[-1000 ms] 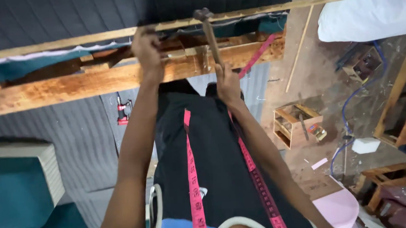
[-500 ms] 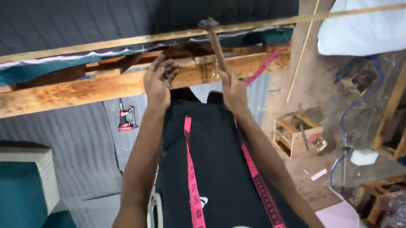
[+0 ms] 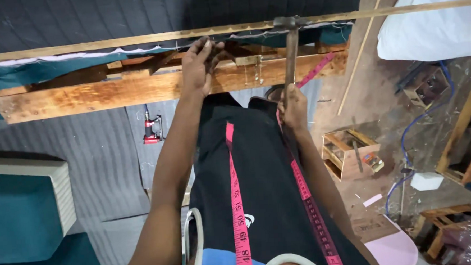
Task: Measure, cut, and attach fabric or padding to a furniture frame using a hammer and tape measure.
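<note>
My right hand [image 3: 293, 106] grips the wooden handle of a hammer [image 3: 290, 45], whose metal head rests against a thin wooden strip [image 3: 136, 40] running along the top. My left hand [image 3: 200, 66] reaches up to the wooden frame rail [image 3: 112, 93], fingers pinched near the strip and the teal fabric edge [image 3: 42, 67]; what they pinch is too small to tell. A pink tape measure [image 3: 238, 201] hangs down my black clothing.
A red power tool [image 3: 151, 128] lies on the grey floor covering below the frame. A small wooden box [image 3: 347, 154] with tools sits at right, near a blue cable [image 3: 405, 135] and a white cushion [image 3: 432, 28]. A teal cushion [image 3: 22, 210] is at left.
My left hand dropped from the top strip a second ago, then moved back up to it. The hammer head stays by the strip; the view shifted slightly.
</note>
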